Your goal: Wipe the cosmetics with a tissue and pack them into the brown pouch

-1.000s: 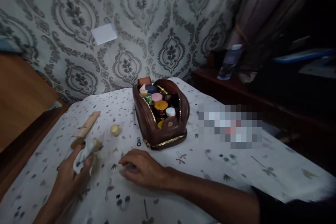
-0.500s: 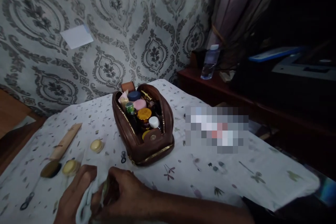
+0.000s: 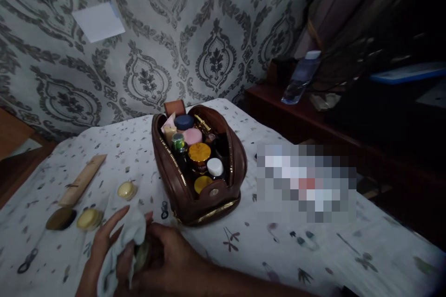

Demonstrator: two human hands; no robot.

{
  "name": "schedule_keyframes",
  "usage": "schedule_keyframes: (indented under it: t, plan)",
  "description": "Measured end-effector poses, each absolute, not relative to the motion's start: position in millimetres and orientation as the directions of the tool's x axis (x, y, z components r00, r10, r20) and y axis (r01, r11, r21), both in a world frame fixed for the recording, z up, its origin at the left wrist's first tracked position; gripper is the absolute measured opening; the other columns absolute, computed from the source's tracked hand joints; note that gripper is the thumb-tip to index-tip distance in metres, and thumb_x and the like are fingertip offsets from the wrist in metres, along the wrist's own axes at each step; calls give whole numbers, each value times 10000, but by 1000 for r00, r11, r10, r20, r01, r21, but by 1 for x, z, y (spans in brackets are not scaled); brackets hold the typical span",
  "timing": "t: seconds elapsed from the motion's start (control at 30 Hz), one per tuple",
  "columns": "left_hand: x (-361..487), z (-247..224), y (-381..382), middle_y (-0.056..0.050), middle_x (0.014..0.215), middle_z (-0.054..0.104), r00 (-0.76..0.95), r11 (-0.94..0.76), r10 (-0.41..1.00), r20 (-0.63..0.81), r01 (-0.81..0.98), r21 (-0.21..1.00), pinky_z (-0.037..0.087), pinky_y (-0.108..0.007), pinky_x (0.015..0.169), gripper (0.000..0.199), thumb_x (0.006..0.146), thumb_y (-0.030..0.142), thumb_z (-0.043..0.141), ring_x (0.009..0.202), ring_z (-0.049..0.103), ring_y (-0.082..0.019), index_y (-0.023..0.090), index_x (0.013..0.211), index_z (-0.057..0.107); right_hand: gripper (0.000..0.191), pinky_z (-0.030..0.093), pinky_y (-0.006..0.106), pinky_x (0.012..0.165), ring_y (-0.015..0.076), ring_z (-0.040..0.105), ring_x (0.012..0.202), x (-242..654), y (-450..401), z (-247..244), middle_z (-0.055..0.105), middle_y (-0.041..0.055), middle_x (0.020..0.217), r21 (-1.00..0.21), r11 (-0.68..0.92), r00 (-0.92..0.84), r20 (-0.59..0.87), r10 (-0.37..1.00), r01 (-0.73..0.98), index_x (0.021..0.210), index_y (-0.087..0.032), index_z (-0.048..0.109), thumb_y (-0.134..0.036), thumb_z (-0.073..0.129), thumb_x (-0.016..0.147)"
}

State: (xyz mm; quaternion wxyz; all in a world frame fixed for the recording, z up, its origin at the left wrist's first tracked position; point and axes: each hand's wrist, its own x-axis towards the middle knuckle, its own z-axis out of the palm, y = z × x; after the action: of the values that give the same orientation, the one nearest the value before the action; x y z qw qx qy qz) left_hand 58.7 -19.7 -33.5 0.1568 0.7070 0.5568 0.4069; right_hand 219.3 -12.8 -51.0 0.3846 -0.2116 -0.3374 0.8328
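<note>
My left hand [image 3: 101, 255] grips a pale cloth [image 3: 130, 234] at the bottom left. The cloth is pressed against a small round container [image 3: 142, 254], greenish and partly hidden by fingers. My right hand [image 3: 174, 257] is wrapped round that container from the right. Just beyond the hands stands an open brown bag [image 3: 205, 209], holding an amber jar [image 3: 199, 155], a white-capped bottle [image 3: 215, 167], a pink lid [image 3: 192, 137], a dark blue lid [image 3: 184, 122] and a green-capped bottle [image 3: 178, 142].
Left of the hands lie two small yellow-lidded jars [image 3: 127, 190], a dark oval item [image 3: 61, 218] and a beige tube [image 3: 82, 181]. A blurred-out patch [image 3: 306, 183] is right of the bag. A plastic bottle [image 3: 301, 79] leans on a dark red surface [image 3: 265, 102] behind.
The view has shifted, so the bag appears larger and further right. My left fingers have lifted and spread a little, and the cloth has bunched higher over the container.
</note>
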Motion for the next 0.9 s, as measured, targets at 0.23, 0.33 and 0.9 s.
schedule_keyframes:
  t: [0.23,0.33,0.9]
  plan:
    - [67,-11,-19,-108,1242,681,-53,4,998,38,626,780,539,-366,960,549,855,563,602,1160,631,-296,164,1230,638,612,484,280,821,140,615,834,224,-10,-49,647,-28,914,-762,-401,-535,-86,841,-508,969,-203,596,-277,923,457]
    - [62,-14,-18,-114,1182,706,-148,124,988,-46,583,803,542,-377,930,636,814,627,619,1139,636,-314,150,1234,646,543,474,253,758,121,600,779,223,-11,-49,608,-51,842,-786,-388,-530,-91,843,-482,922,-207,555,-258,895,502]
    - [40,-30,-22,-109,1068,705,147,-405,891,430,684,606,559,-365,835,304,966,366,495,1042,636,-265,172,1056,711,585,481,282,753,136,598,807,223,-17,-48,626,-19,901,-864,-272,-470,-46,882,-424,956,-219,541,-389,908,534]
